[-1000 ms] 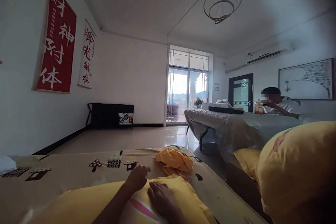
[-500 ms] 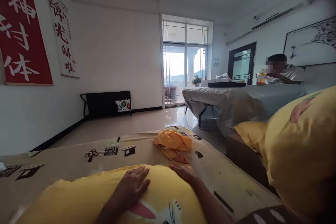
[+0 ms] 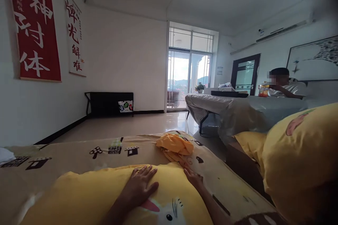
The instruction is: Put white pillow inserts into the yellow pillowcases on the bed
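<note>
A plump yellow pillow (image 3: 105, 190) with a rabbit print lies in front of me on a patterned bed sheet (image 3: 79, 154). My left hand (image 3: 142, 185) rests flat on top of the pillow with its fingers spread, just above the rabbit's pink ear. At the pillow's far right corner, my right hand (image 3: 194, 179) is closed on the edge, some of its fingers hidden. Just beyond the pillow, a crumpled orange-yellow cloth (image 3: 175, 145) lies on the sheet, near my right hand.
Another stuffed yellow pillow (image 3: 303, 158) stands close on the right. Behind it is a plastic-covered table (image 3: 208, 100) bearing a black tray (image 3: 229, 94) and a bottle (image 3: 263, 89); a person (image 3: 285, 84) sits there. A black folded frame (image 3: 105, 102) leans against the far wall.
The view has tilted up and shifted slightly left. My left hand has spread its fingers a little more on the pillow; my right hand has curled more around the corner.
</note>
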`<action>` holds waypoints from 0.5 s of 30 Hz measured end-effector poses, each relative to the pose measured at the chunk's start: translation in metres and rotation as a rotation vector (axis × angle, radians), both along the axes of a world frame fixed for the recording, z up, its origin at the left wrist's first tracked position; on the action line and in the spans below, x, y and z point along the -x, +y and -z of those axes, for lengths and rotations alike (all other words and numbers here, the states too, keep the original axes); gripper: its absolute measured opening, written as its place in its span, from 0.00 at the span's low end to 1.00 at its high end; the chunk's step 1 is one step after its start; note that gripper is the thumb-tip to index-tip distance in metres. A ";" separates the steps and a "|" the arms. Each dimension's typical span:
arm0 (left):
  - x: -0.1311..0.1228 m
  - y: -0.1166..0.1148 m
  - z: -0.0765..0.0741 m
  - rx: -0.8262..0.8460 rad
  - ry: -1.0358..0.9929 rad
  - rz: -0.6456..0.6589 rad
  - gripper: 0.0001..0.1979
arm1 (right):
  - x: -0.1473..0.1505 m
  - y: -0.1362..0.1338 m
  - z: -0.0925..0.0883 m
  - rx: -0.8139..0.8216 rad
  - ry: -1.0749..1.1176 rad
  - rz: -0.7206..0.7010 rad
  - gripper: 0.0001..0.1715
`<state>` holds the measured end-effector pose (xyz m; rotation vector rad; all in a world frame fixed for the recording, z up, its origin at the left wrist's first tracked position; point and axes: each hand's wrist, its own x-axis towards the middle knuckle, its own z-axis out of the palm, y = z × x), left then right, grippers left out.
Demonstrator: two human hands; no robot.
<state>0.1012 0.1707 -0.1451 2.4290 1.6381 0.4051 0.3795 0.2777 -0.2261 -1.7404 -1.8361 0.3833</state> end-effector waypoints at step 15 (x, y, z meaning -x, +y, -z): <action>0.010 -0.009 -0.001 -0.099 0.062 0.091 0.24 | 0.174 -0.069 -0.113 -0.192 -0.027 -0.297 0.18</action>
